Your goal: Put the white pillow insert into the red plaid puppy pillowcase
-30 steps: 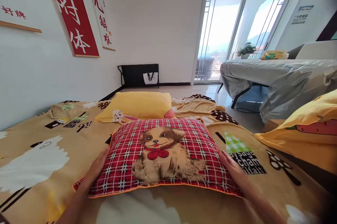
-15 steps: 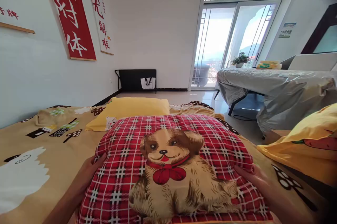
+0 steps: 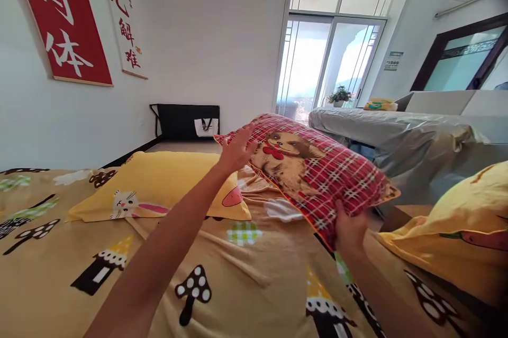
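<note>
Head view: left hand (image 3: 237, 148) is stretched forward at the end of a straight arm, fingers spread and flat against the far upper edge of the red plaid pillow (image 3: 317, 171). Right hand (image 3: 350, 228) is curled around the pillow's near lower corner, fingers pressed together in a grip on the fabric, thumb side toward the camera. The pillow hangs in the air between the two hands, tilted, its printed puppy with a red bow facing up and to the left, its orange piping showing along the lower edge. It is clear of the bed, above the bed's right side.

Just below and left of the left hand lies a yellow pillow (image 3: 166, 187) with a small white cat printed on its near corner, flat on the bed. The bedspread (image 3: 246, 280) is tan, printed with mushrooms, houses and trees, and fills the lower part of the picture. A second yellow pillow (image 3: 468, 224) sits at the right edge, near the right hand but apart from it.

Beyond the plaid pillow stands a surface draped in a grey cover (image 3: 397, 129), with a potted plant (image 3: 339, 96) at its far end. Glass doors (image 3: 321, 71) are behind it. Red banner (image 3: 59, 15) and white banner (image 3: 125, 15) hang on the left wall, and a black rack (image 3: 186, 122) stands on the floor against it.
</note>
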Available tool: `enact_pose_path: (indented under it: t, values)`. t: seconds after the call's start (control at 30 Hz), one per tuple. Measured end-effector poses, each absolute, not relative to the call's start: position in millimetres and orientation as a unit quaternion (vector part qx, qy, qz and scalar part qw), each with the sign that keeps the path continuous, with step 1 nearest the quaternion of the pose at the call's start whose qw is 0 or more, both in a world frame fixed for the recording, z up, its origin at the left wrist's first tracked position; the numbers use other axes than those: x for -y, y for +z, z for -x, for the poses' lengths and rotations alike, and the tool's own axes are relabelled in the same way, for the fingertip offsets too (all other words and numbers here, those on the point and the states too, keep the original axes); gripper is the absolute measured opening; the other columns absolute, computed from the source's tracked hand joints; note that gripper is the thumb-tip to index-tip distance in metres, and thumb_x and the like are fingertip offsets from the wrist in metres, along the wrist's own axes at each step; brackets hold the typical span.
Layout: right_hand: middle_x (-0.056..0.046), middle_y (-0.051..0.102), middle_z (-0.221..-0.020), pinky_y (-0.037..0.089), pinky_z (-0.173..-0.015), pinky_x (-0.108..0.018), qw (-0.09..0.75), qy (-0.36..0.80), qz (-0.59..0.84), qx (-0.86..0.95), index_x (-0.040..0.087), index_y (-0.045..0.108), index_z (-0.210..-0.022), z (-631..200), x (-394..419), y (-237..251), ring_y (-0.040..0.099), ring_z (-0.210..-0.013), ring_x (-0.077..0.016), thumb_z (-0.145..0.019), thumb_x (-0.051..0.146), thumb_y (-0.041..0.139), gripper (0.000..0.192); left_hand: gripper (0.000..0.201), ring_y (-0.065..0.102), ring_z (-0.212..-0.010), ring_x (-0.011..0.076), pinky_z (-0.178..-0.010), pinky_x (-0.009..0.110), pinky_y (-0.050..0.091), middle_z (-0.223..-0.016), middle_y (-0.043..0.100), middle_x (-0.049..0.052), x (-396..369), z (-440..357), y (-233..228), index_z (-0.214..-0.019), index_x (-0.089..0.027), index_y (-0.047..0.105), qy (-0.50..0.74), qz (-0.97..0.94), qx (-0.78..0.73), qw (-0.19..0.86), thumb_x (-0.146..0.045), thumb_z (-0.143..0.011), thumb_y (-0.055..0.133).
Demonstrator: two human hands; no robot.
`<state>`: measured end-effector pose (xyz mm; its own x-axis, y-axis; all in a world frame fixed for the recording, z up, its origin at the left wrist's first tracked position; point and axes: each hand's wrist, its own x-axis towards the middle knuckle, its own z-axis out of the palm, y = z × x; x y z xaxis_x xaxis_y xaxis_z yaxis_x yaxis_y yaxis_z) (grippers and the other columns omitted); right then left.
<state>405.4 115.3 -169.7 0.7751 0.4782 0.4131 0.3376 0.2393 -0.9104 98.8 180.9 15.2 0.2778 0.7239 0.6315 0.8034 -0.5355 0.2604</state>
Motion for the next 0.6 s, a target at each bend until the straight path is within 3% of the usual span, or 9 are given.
enact_pose_path:
  t: [0.1,0.23,0.3,0.4,0.5,0.6]
  values:
    - [-0.021,0.066,-0.111,0.048,-0.092,-0.049,0.672,0.106,0.654,0.332,0.015,0.057,-0.106,-361.2,-139.3,-228.0,0.061,-0.106,-0.0365,-0.054,0.064,0.064,0.072,0.054,0.013,-0.15,0.0201,-0.118,0.057,0.007,-0.16,0.021,0.002,-170.4,-96.9,-81.1,-0.153,-0.03,0.027,-0.205,0.843,0.498,0.014,-0.04,-0.101,0.033]
    - [-0.026,0.061,-0.12,0.047,-0.095,-0.049,0.621,0.159,0.681,0.355,0.015,0.051,-0.11,-333.9,-148.1,-268.2,0.056,-0.117,-0.0394,-0.055,0.063,0.064,0.075,0.053,0.032,-0.143,0.0282,-0.116,0.058,0.02,-0.153,0.036,0.014,-141.3,-55.6,-197.4,-0.144,-0.018,0.046,-0.135,0.816,0.558,-0.064,-0.035,-0.094,0.049]
    - [-0.027,0.056,-0.129,0.044,-0.1,-0.046,0.597,0.169,0.683,0.386,0.013,0.048,-0.116,-331.3,-142.2,-270.9,0.051,-0.125,-0.0378,-0.061,0.061,0.06,0.074,0.048,0.034,-0.142,0.0271,-0.116,0.054,0.022,-0.151,0.039,0.015,-127.5,-41.5,-227.8,-0.14,-0.014,0.051,-0.149,0.799,0.575,-0.088,-0.03,-0.096,0.042]
    - [-0.025,0.055,-0.131,0.043,-0.103,-0.042,0.554,0.184,0.677,0.447,0.013,0.051,-0.116,-332.0,-120.0,-258.1,0.05,-0.128,-0.0341,-0.07,0.058,0.056,0.064,0.043,0.04,-0.139,0.0261,-0.116,0.047,0.027,-0.146,0.047,0.014,-106.6,-27.6,-236.6,-0.13,-0.014,0.061,-0.187,0.791,0.565,-0.137,-0.026,-0.095,0.04]
    - [-0.016,0.069,-0.106,0.046,-0.098,-0.045,0.494,0.214,0.664,0.519,0.017,0.062,-0.094,-346.1,-85.3,-224.0,0.06,-0.112,-0.0351,-0.063,0.05,0.067,0.045,0.034,0.062,-0.116,0.0235,-0.103,0.033,0.046,-0.121,0.068,0.009,-78.7,1.7,-215.5,-0.111,-0.018,0.072,-0.215,0.798,0.524,-0.207,-0.034,-0.092,0.048]
    - [-0.009,0.07,-0.088,0.047,-0.096,-0.047,0.451,0.231,0.647,0.57,0.019,0.067,-0.079,-380.5,-49.8,-170.6,0.064,-0.095,-0.0324,-0.055,0.04,0.079,0.033,0.04,0.068,-0.095,0.0211,-0.086,0.031,0.054,-0.103,0.072,0.01,-45.5,45.4,-183.4,-0.109,-0.016,0.07,-0.324,0.718,0.545,-0.285,-0.044,-0.097,0.045]
